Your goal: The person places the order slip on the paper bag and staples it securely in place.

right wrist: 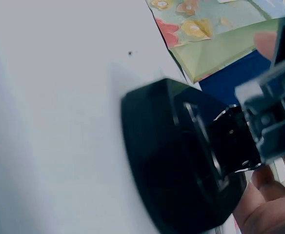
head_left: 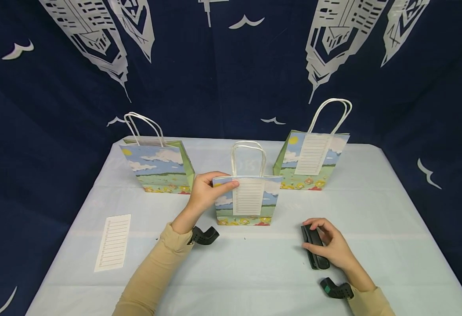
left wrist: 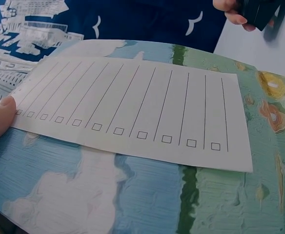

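Note:
My left hand (head_left: 202, 193) pinches the top left corner of a paper bag (head_left: 224, 211) painted with sky and flowers, its thumb over the edge of a white lined checklist card (head_left: 248, 199). In the left wrist view the card (left wrist: 132, 107) lies against the bag's front, showing a row of small square boxes. To the right, my right hand (head_left: 335, 248) grips a black stapler (head_left: 313, 237), thumb on one side and fingers on the other. The stapler (right wrist: 152, 156) looms large in the right wrist view, over the white tabletop.
A matching bag (head_left: 157, 164) stands at the back left with no card on its front. Another bag (head_left: 290, 164) at the back right bears a card (head_left: 313, 153) on its front. A loose checklist card (head_left: 113, 242) lies on the white table (head_left: 73, 263) at left.

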Available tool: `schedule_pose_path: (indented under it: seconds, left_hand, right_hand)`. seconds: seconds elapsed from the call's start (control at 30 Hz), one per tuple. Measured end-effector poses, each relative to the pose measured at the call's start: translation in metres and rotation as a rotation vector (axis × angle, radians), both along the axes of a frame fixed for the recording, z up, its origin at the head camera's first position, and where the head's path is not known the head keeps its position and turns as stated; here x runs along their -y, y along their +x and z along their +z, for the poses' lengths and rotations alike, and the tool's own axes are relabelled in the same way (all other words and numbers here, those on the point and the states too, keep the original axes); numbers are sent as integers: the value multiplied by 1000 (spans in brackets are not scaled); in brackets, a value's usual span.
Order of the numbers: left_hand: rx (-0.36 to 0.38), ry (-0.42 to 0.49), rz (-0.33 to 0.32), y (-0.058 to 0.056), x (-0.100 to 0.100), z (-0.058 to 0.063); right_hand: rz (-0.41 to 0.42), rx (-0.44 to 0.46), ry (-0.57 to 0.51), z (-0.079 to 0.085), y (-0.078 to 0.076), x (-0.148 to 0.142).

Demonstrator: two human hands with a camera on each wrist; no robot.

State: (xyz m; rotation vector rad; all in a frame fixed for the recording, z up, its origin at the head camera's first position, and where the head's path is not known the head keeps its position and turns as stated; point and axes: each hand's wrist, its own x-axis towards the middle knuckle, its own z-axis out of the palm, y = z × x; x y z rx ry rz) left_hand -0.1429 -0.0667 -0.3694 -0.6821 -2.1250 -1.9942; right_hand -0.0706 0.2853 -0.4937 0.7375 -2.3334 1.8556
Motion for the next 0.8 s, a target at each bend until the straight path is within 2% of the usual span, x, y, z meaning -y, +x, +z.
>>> schedule_pose_path:
  seconds: [0.13, 0.37, 0.6, 0.8]
  left_hand:
    - [-4, -5, 8, 1, 0, 0]
    - [-10, -16, 11, 1, 0, 1]
    - [-18, -12, 4, 0, 0, 0]
    - [-16, -21, 13, 0, 0, 1]
  right_hand:
    - [39, 9, -18, 1, -1, 2]
    - [20, 85, 12, 3, -2, 7]
    - [47, 41, -21, -2, -10, 10]
    - [17, 89, -17, 0, -16, 17]
